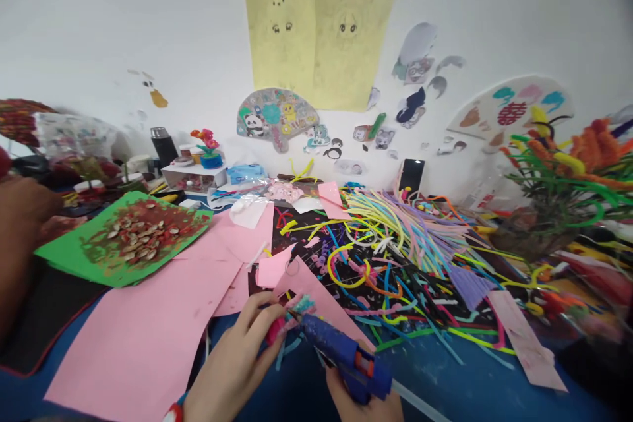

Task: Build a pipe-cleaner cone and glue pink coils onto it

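Note:
My left hand is closed on a small fuzzy pipe cleaner piece in pink and light blue. A bright pink bit shows under its fingers. My right hand grips a blue hot glue gun, and a pale glue stick sticks out of its back. The gun's nozzle points left at the pipe cleaner piece, close to my left fingertips; whether they touch I cannot make out. A pink paper sheet lies just behind both hands.
Loose pipe cleaners cover the dark mat on the right. Pink sheets and a green sheet with shells lie left. Another person's arm reaches in at far left. A vase of pipe cleaner flowers stands right.

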The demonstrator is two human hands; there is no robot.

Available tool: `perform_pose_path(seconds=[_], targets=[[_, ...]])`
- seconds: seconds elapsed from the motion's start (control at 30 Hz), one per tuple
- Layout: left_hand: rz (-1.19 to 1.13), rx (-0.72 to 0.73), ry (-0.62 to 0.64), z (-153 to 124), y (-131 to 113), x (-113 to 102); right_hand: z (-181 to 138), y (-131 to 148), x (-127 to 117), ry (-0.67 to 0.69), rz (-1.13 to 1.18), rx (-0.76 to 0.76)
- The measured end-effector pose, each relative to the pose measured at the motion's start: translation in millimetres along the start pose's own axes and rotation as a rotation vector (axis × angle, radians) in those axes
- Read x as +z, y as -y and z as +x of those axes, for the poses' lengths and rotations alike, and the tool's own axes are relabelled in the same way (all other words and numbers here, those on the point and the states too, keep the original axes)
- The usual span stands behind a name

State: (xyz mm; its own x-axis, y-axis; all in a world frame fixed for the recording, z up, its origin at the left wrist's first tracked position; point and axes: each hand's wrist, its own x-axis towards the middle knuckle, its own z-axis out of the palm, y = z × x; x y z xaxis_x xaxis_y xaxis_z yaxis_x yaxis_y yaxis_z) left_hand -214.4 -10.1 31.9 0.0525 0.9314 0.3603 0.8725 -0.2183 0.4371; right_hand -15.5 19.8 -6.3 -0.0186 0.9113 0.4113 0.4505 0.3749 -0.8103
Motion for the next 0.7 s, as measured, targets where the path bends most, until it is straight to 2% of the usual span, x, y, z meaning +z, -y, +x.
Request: perform_pose_path(seconds=[0.17, 0.33, 0.57, 0.7], targets=[[0.008, 0.007, -0.008, 3.3, -3.6, -4.7, 1.4, 2.0, 0.2, 0.074, 0.012, 0.026], [0.007, 0.024, 0.013, 5.0, -4.2, -6.4, -0.1, 6.1, -0.2, 0.073, 0.016, 0.078], [0.030, 0.025, 0.056, 4.4, -3.4, -4.3, -4.4, -0.6, 0.7, 0.107, -0.028, 0.033], [0.040, 0.031, 0.038, 4.6, -3.6, -5.4, -9.0, -6.7, -0.7, 0.069, -0.047, 0.015]])
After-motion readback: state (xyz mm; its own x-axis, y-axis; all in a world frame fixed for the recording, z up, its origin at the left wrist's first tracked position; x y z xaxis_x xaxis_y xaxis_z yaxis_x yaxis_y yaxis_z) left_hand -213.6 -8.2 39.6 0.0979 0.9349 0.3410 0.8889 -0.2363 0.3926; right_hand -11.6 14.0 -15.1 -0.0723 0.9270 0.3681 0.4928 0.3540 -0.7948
